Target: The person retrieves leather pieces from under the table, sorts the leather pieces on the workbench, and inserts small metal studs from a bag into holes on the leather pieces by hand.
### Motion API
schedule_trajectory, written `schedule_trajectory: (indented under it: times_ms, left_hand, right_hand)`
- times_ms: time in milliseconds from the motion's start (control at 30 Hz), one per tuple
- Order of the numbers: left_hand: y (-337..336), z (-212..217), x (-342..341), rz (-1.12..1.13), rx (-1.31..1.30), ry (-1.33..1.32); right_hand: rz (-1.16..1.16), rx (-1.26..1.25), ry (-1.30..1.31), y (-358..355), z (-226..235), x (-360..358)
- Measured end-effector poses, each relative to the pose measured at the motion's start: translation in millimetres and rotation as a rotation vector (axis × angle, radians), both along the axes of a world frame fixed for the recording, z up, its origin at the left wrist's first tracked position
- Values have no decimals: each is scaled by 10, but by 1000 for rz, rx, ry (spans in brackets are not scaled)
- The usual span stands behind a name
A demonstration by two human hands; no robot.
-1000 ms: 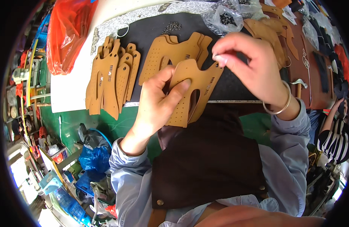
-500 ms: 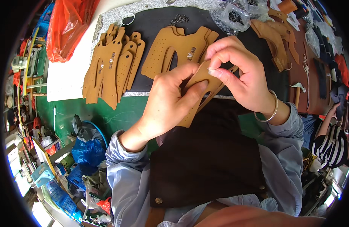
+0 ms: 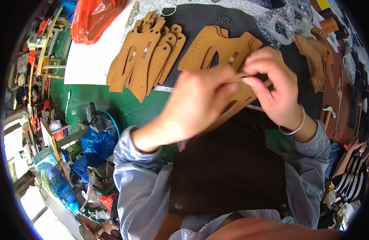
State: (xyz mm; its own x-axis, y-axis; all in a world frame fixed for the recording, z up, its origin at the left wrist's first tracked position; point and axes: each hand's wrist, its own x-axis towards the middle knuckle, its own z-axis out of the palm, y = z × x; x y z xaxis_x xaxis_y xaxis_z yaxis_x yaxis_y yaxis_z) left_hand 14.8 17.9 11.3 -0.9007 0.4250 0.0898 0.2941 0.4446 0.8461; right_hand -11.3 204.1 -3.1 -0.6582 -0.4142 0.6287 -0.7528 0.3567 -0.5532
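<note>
Just above the dark apron, a tan leather cutout (image 3: pixel 243 95) with a slot in it is held up, tilted. My left hand (image 3: pixel 192 102), smeared by motion, is closed on its left side and covers part of it. Thumb and forefinger of my right hand (image 3: pixel 274 82) pinch at its upper end; whether a small part sits between those fingertips I cannot make out. Behind my hands lies a stack of punched tan leather cutouts (image 3: pixel 200 46). Left of it is another stack of similar leather pieces (image 3: pixel 138 64) with dark snaps along their tabs.
Small dark metal bits (image 3: pixel 224 20) lie on the black mat (image 3: pixel 196 18), beside a clear plastic bag (image 3: pixel 275 26) of similar bits. A white ring (image 3: pixel 168 10) and a red plastic bag (image 3: pixel 92 22) are at the back left. Brown leather pieces (image 3: pixel 312 54) lie at right.
The whole view has swung, so the table's things appear farther right. My left hand has turned over the cutout, its fingers now close to my right fingertips; the cutout is tilted more.
</note>
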Motion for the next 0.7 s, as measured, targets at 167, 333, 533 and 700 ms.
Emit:
schedule_trajectory:
  times_ms: [167,333,533,700]
  left_hand:
    - [-899,157,-583,230,39,-160]
    - [-1160,26,-1099,310,-596,522]
    - [14,-380,-943,-36,-467,541]
    - [270,-534,-909,-41,-558,565]
  right_hand:
    - [-190,-3,-158,364,239,-366]
    - [-455,375,117,686,213,-754]
    - [-404,701,260,866,-8,-1025]
    - [-362,673,165,934,-3,-1051]
